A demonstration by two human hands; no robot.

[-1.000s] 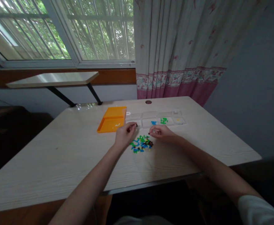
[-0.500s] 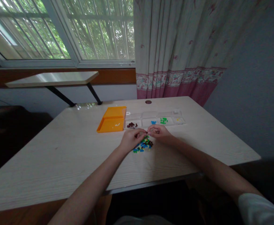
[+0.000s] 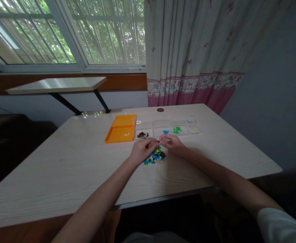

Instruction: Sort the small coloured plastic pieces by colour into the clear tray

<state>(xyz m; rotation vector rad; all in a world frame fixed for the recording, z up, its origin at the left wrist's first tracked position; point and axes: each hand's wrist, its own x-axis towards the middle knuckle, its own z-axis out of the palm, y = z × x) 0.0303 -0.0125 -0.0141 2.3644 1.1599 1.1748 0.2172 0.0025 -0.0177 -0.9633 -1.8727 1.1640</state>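
Note:
My left hand (image 3: 143, 150) and my right hand (image 3: 173, 143) meet fingertip to fingertip over the table. Both are closed in a pinch on what looks like a small dark brown piece (image 3: 158, 141), mostly covered by the fingers. Just below them lies a mixed pile of tiny pieces (image 3: 155, 157) in blue, green, dark brown and yellow. Beyond the hands, clear compartment trays (image 3: 160, 131) hold sorted pieces: dark brown pieces (image 3: 141, 134), blue pieces (image 3: 165, 132), green pieces (image 3: 177, 130) and a few yellow ones (image 3: 192, 129).
An open orange case (image 3: 119, 134) with small white bits in it stands left of the trays. The pale wooden table (image 3: 61, 175) has a round brown cable hole (image 3: 160, 110) at its back edge. A raised shelf (image 3: 61, 84) on black legs overhangs the far left.
Both hands hold nearly the same pose, with the pinched fingertips shifted very slightly upward. The pile and trays look unchanged.

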